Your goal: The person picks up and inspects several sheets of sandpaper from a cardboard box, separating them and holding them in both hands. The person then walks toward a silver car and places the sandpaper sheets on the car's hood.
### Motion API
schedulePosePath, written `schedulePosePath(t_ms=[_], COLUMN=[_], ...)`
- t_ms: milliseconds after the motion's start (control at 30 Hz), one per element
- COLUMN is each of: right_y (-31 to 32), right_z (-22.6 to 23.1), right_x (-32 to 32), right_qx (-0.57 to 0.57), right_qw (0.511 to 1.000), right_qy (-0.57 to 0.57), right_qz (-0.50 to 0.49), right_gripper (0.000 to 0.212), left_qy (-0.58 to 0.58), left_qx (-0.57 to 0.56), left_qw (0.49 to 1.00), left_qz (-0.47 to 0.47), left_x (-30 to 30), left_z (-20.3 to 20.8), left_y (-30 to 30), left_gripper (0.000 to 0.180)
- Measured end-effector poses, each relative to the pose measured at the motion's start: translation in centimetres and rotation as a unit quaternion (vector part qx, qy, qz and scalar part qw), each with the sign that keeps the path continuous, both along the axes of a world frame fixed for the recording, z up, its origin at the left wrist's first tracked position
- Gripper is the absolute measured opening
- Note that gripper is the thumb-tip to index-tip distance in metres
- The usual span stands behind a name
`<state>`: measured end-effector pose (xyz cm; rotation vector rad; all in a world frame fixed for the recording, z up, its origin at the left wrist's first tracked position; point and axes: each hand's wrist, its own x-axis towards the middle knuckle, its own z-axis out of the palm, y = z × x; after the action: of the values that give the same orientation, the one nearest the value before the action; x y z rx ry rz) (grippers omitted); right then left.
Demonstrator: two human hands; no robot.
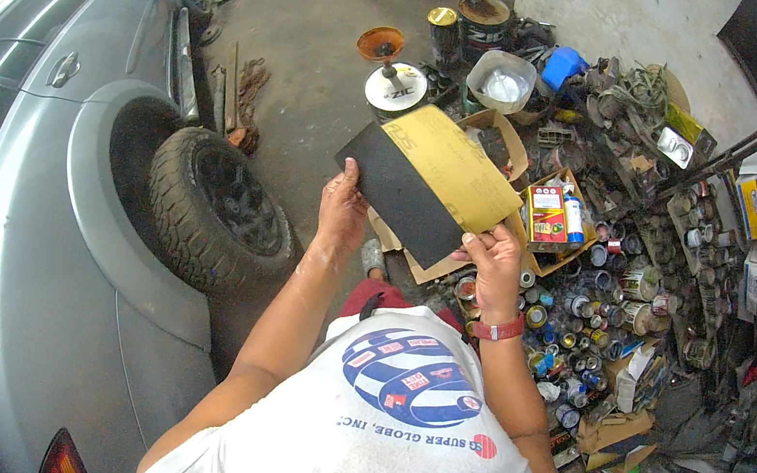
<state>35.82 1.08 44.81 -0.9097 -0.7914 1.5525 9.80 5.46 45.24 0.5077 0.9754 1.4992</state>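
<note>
At the centre of the frame, a thin, rectangular black-and-yellow sheet of seemingly abrasive paper [430,186] is pinched near its left corner by the left hand [342,207] and at its lower-right edge by the right hand [493,259], probably light, flexible, creasable and best held by opposite edges.

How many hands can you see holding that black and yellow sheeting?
2: the left hand at the left edge of the black and yellow sheeting, the right hand at its lower right corner. Some fingers are hidden.

print [408,433] on shirt [365,460], sheet [452,169], lid [397,83], box [546,218]
</note>
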Motion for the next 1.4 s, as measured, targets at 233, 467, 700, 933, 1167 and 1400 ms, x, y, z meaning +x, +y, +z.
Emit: schedulePosePath(t_ms=[233, 467, 700, 933, 1167, 1400], right_y=[-0.4, -0.6, -0.9, -0.5, -0.1, 0.1], right_z=[-1.1, -1.4, -1.6, -1.4, -1.7, -0.7], right_x=[0.4, 0.4, 0.3, 1.0, 1.2, 0.7], right_qx=[0.004, -0.014, -0.028, -0.036, -0.023, -0.015], right_qw=[0.999, 0.999, 0.999, 0.999, 1.000, 1.000], right_qy=[0.028, 0.021, 0.027, 0.023, 0.015, 0.012], right_qz=[0.014, 0.020, 0.012, 0.000, -0.008, -0.016], right_gripper=[0.027, 0.026, 0.029, 0.030, 0.032, 0.031], left_qy=[-0.003, 0.036, -0.004, -0.110, -0.050, -0.033], left_qx=[-0.048, -0.024, -0.062, -0.065, -0.103, -0.107], left_qw=[0.998, 0.998, 0.995, 0.990, 0.984, 0.977], left_qz=[0.046, 0.049, 0.075, -0.056, -0.139, -0.183], left_x=[-1.7, -2.7, -3.6, -2.3, 0.7, 2.4], left_z=[-1.9, -2.3, -3.8, -4.0, -3.1, -6.1], left_y=[-0.1, 0.1, -0.2, -2.3, -3.9, -4.5], left_gripper=[0.044, 0.039, 0.034, 0.042, 0.037, 0.039])
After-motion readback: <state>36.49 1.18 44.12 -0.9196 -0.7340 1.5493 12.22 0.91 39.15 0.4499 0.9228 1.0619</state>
